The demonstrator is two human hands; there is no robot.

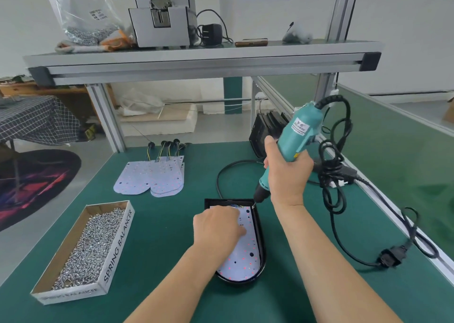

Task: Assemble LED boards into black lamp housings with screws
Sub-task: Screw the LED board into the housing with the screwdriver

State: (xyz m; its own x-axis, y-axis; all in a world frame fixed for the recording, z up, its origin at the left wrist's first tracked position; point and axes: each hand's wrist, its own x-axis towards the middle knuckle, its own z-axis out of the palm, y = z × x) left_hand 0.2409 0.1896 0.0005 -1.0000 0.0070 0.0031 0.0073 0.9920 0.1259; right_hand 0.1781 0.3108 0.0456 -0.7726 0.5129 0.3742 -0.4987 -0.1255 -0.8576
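Right hand (287, 172): fingers clamped round the teal screwdriver (299, 135), bit at the far right corner of the black housing (262, 236) on the tabletop (159, 224). Left hand (218, 226): fingers laid apart, pressing the LED board (245, 256) seated inside. Risk: the tilted bit could slip or cross-thread the screw.

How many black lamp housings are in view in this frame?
1 for certain: the black lamp housing on the green mat, with an LED board inside under the left hand. The black finned stack behind the screwdriver may be more, partly hidden.
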